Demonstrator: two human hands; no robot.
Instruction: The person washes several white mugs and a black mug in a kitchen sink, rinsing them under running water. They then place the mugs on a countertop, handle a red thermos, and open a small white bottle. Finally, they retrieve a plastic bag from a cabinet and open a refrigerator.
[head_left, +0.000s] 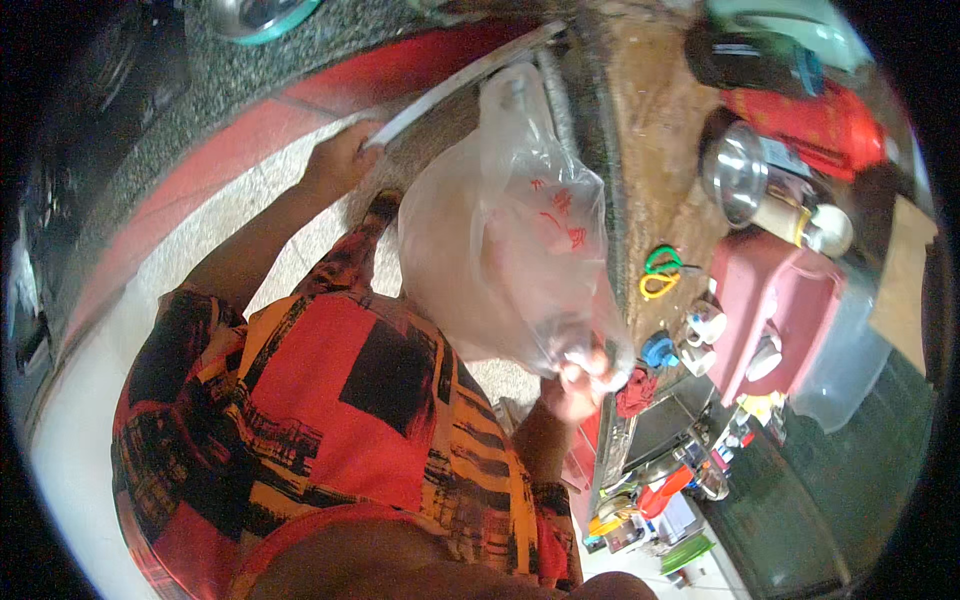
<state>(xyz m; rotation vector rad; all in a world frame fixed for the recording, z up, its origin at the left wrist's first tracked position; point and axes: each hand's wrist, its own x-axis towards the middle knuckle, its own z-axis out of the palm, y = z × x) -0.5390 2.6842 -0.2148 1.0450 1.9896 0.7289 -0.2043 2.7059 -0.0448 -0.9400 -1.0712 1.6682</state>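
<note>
My left hand (341, 161) grips the near end of a pale, narrow edge (457, 86) of an open door or drawer under the counter; which of the two I cannot tell. A large, clear plastic bag (517, 232) with red printing hangs in front of me, wrinkled and puffed out. My right hand (581, 382) holds its lower end, with the fingers partly behind the film. The bag covers much of the opening, and I cannot make out anything inside it.
Along the wet counter (652, 135) lie scissors (662, 271) with green and yellow handles, a blue cap-like item (660, 350), white cups (703, 322) and a red cloth (636, 391). Behind them stand a pink plastic bin (814, 315) and a steel bowl (739, 174). A granite ledge (225, 97) borders the left.
</note>
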